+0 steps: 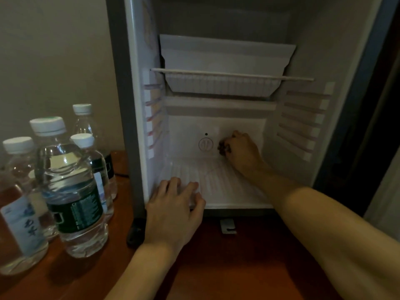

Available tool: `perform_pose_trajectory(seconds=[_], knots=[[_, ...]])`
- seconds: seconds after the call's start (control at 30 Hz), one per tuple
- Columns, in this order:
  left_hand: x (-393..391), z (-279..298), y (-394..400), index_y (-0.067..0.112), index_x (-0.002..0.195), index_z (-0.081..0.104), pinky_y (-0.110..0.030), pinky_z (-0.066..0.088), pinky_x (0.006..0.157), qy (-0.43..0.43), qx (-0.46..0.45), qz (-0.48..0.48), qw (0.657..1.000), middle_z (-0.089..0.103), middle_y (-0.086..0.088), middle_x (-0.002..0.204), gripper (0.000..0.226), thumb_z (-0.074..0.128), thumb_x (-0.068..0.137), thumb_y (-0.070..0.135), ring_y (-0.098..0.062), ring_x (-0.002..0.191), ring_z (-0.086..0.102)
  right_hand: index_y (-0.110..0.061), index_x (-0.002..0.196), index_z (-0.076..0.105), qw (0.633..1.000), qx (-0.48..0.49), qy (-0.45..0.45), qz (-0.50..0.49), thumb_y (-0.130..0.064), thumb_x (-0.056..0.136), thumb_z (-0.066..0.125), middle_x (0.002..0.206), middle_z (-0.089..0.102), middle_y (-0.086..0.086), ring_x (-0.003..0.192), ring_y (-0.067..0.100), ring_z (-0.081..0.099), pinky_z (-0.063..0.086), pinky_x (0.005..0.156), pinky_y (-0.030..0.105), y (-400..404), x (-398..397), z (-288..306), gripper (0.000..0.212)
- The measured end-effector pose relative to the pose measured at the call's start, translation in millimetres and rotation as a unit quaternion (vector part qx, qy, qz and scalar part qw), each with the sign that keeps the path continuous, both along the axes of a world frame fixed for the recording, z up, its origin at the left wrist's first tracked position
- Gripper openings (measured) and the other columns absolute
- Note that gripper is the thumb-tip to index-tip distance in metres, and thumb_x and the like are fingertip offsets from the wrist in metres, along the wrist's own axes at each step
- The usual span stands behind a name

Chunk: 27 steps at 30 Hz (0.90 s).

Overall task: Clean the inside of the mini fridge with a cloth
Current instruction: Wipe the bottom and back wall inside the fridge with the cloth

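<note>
The mini fridge (303, 118) stands open, white inside and with nothing on its ribbed floor (225, 182). My right hand (242, 150) reaches deep inside and grips a small dark wad, apparently the cloth (223, 148). It holds the wad against the back wall, just right of a round dial (205, 144). Most of the cloth is hidden in my fist. My left hand (175, 204) rests with spread fingers on the floor's front left edge and holds nothing.
A wire shelf (231, 75) crosses the fridge above my hands, with a white freezer tray (225, 61) behind it. Several water bottles (71, 187) stand on the wooden surface (216, 267) left of the fridge. A small metal bracket (227, 226) sits under the front edge.
</note>
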<state>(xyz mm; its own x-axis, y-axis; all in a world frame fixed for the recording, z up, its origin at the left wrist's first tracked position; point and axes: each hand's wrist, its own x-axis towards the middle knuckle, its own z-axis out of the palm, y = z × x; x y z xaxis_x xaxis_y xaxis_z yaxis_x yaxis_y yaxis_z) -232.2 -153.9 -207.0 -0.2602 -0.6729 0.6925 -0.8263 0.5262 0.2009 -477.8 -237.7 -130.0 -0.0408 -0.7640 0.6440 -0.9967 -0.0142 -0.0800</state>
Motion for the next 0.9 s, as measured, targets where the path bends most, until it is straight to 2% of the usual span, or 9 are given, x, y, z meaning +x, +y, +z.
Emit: perform_pose_trajectory(seconds=[0.17,0.3,0.37,0.43,0.57,0.7,0.77,0.83,0.9], knots=[[-1.0,-2.4,-0.6,0.027,0.12,0.072,-0.038,0.051,0.084,-0.004,-0.004,0.003,1.0,0.065,-0.003,0.114,0.045,0.04,0.095,0.046,-0.023,0.107,0.056,-0.009,0.102,0.072,0.994,-0.11,0.019,-0.016,-0.013,0.09,0.062,0.108,0.061,0.013,0.097,0.035,0.056,0.043,0.071,0.032,-5.7,2.6,40.2,0.017],[-1.2,-2.9,-1.1,0.026,0.12,0.072,-0.038,0.052,0.082,0.0,-0.014,0.003,1.0,0.065,-0.004,0.112,0.044,0.041,0.095,0.045,-0.024,0.106,0.057,-0.008,0.105,0.071,0.991,-0.134,0.015,-0.021,-0.011,0.089,0.063,0.111,0.06,0.014,0.098,0.037,0.055,0.045,0.07,0.033,-9.7,4.4,43.6,0.018],[-1.3,-2.3,-1.4,0.027,0.12,0.073,-0.038,0.051,0.081,0.002,-0.014,0.007,1.0,0.065,-0.003,0.111,0.044,0.041,0.095,0.045,-0.023,0.105,0.056,-0.009,0.109,0.071,0.994,-0.107,0.019,-0.004,-0.011,0.089,0.064,0.11,0.06,0.013,0.094,0.036,0.054,0.041,0.07,0.032,-10.4,11.5,25.3,0.021],[-0.8,-2.0,-1.4,0.028,0.12,0.072,-0.037,0.05,0.082,-0.002,-0.012,0.008,1.0,0.065,-0.002,0.111,0.044,0.04,0.095,0.046,-0.022,0.105,0.055,-0.005,0.102,0.071,0.998,-0.046,0.045,0.027,-0.006,0.087,0.063,0.103,0.062,0.015,0.086,0.035,0.055,0.036,0.071,0.03,-9.3,18.2,2.7,0.017],[-0.4,-1.6,-0.8,0.029,0.122,0.071,-0.037,0.048,0.085,-0.006,-0.003,0.006,1.0,0.064,0.0,0.111,0.045,0.039,0.096,0.047,-0.02,0.105,0.055,-0.009,0.078,0.071,0.997,-0.01,0.062,0.052,-0.003,0.074,0.07,0.083,0.06,0.012,0.07,0.034,0.056,0.047,0.067,0.036,-15.3,15.9,-16.3,0.007],[-0.5,-3.7,-0.7,0.027,0.12,0.072,-0.037,0.049,0.085,-0.003,-0.014,0.004,1.0,0.064,-0.002,0.11,0.042,0.042,0.096,0.045,-0.022,0.104,0.056,-0.013,0.094,0.072,0.995,0.02,0.09,0.039,-0.011,0.088,0.062,0.1,0.057,0.01,0.089,0.034,0.052,0.044,0.067,0.036,-5.2,14.0,-4.2,0.012],[0.4,-2.6,-0.5,0.027,0.12,0.072,-0.038,0.05,0.083,-0.001,-0.013,0.002,1.0,0.064,-0.002,0.111,0.043,0.041,0.096,0.046,-0.022,0.104,0.057,-0.015,0.103,0.072,0.995,-0.006,0.094,0.031,-0.014,0.09,0.061,0.107,0.056,0.009,0.096,0.033,0.05,0.044,0.068,0.036,2.1,4.8,11.0,0.016],[0.4,-1.5,0.1,0.028,0.12,0.071,-0.038,0.051,0.082,-0.002,-0.005,0.003,1.0,0.064,-0.002,0.112,0.044,0.04,0.096,0.046,-0.022,0.105,0.057,-0.01,0.106,0.072,0.994,-0.036,0.099,0.02,-0.01,0.09,0.061,0.108,0.058,0.015,0.096,0.037,0.053,0.047,0.071,0.038,3.7,-11.3,32.9,0.019],[-1.4,-1.6,0.4,0.028,0.121,0.071,-0.038,0.052,0.082,-0.004,-0.002,0.007,1.0,0.064,-0.002,0.113,0.043,0.041,0.096,0.046,-0.023,0.106,0.056,-0.002,0.098,0.073,0.989,-0.079,0.122,0.012,-0.004,0.087,0.065,0.101,0.06,0.021,0.087,0.042,0.057,0.048,0.07,0.039,2.1,-29.8,54.3,0.014]])
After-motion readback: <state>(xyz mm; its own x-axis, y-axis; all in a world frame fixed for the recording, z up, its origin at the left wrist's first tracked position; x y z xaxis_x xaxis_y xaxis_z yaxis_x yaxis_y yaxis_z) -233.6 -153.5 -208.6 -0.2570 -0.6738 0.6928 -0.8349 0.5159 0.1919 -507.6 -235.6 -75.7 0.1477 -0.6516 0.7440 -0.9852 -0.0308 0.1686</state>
